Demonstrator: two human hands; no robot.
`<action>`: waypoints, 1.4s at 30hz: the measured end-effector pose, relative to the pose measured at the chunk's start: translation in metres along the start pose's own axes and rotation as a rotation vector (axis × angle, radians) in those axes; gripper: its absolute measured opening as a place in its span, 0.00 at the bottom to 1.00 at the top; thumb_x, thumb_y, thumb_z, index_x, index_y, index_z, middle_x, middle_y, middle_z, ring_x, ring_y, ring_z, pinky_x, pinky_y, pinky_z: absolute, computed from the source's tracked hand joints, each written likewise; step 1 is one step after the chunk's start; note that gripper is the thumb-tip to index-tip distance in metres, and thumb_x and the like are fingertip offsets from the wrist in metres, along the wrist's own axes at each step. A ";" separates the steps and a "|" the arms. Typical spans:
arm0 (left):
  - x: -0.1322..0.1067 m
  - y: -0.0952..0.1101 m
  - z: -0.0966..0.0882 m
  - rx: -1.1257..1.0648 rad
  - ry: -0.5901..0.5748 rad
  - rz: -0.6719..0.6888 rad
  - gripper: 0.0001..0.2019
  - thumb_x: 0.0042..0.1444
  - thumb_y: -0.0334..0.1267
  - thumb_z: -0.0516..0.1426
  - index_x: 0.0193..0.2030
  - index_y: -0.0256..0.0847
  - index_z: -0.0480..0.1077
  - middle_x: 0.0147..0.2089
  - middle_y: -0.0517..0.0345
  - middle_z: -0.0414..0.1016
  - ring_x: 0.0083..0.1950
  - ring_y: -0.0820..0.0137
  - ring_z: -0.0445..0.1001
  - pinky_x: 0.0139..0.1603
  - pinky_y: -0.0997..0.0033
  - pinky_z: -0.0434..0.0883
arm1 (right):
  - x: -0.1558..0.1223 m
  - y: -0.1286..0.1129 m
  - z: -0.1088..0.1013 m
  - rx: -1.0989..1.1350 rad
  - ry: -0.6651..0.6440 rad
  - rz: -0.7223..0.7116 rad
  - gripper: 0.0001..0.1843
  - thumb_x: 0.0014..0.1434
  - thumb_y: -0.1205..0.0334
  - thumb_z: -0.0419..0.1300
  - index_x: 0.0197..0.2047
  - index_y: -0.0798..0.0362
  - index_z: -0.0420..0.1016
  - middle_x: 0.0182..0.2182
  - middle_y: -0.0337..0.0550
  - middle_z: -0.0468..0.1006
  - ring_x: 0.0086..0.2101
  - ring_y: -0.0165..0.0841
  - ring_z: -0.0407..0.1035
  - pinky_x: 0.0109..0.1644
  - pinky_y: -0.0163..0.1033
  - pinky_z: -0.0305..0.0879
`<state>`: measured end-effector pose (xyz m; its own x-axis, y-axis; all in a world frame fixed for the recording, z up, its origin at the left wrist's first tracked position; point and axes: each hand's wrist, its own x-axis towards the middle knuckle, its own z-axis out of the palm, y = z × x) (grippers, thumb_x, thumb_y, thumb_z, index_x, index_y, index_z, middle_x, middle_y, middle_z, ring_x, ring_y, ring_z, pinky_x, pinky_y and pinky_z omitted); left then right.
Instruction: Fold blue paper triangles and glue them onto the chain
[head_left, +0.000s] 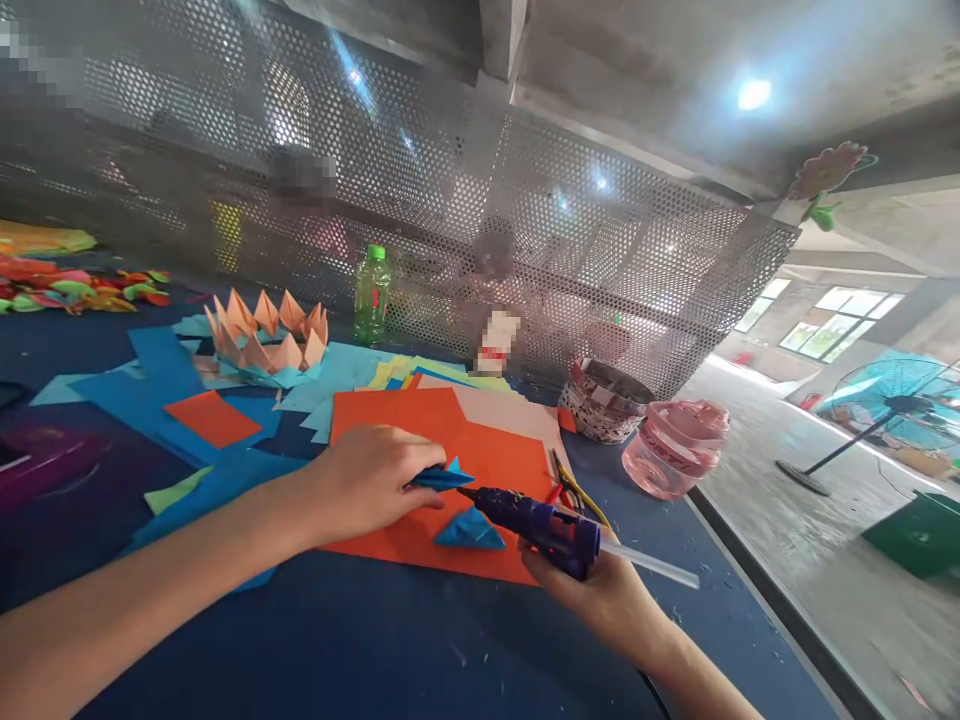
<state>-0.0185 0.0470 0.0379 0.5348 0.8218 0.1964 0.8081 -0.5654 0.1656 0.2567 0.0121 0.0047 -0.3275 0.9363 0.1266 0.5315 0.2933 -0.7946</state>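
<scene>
My left hand [375,475] is closed on a folded blue paper piece [442,478], held above the orange paper sheets [495,455]. A dark purple hot glue gun [540,525] is gripped in my right hand [611,590], with a clear glue stick [656,563] jutting from its rear. The gun's nozzle points left and meets or nearly meets the tip of the blue piece; actual contact I cannot tell. A second folded blue piece [471,530] lies on the orange paper just below the nozzle.
Behind my left hand stands a ring of folded peach paper points [270,345]. Blue sheets [142,395] lie left. Scissors or pliers [577,490], a basket [604,400] and a pink jar [675,450] sit right. A green bottle [372,295] stands by the perforated metal screen [420,200].
</scene>
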 end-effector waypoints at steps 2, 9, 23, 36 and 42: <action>0.000 0.001 0.002 0.030 0.007 0.022 0.08 0.59 0.46 0.59 0.37 0.45 0.72 0.34 0.61 0.78 0.36 0.63 0.75 0.30 0.67 0.54 | 0.001 0.000 0.000 -0.012 -0.010 0.000 0.11 0.57 0.54 0.60 0.35 0.54 0.75 0.28 0.41 0.77 0.28 0.32 0.70 0.32 0.34 0.68; 0.000 0.005 0.005 0.073 0.050 0.062 0.06 0.58 0.43 0.59 0.35 0.44 0.73 0.31 0.61 0.77 0.34 0.64 0.75 0.29 0.66 0.55 | -0.001 -0.003 -0.003 -0.027 0.004 0.009 0.11 0.56 0.55 0.61 0.35 0.53 0.76 0.27 0.41 0.78 0.28 0.33 0.71 0.32 0.35 0.70; -0.003 0.007 0.011 0.085 0.145 0.120 0.17 0.63 0.54 0.53 0.32 0.43 0.72 0.28 0.60 0.74 0.29 0.67 0.72 0.28 0.65 0.56 | 0.000 -0.001 -0.001 -0.198 0.080 -0.093 0.09 0.55 0.55 0.61 0.28 0.50 0.75 0.22 0.39 0.75 0.25 0.32 0.68 0.29 0.34 0.68; -0.004 0.011 0.010 0.124 0.041 0.110 0.13 0.62 0.50 0.57 0.33 0.43 0.70 0.31 0.60 0.76 0.33 0.63 0.75 0.30 0.65 0.56 | -0.003 0.007 0.005 -0.224 0.050 -0.144 0.13 0.59 0.52 0.58 0.27 0.49 0.68 0.25 0.38 0.72 0.25 0.31 0.66 0.30 0.35 0.63; -0.004 0.012 0.009 0.121 0.063 0.128 0.11 0.61 0.47 0.58 0.34 0.43 0.71 0.31 0.60 0.76 0.33 0.63 0.75 0.29 0.65 0.55 | 0.002 -0.003 0.002 -0.248 -0.008 -0.185 0.14 0.60 0.59 0.59 0.25 0.52 0.61 0.24 0.35 0.67 0.25 0.27 0.61 0.30 0.33 0.57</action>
<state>-0.0088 0.0373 0.0299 0.6212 0.7358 0.2696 0.7606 -0.6489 0.0183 0.2528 0.0127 0.0059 -0.4423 0.8612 0.2503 0.6363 0.4981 -0.5891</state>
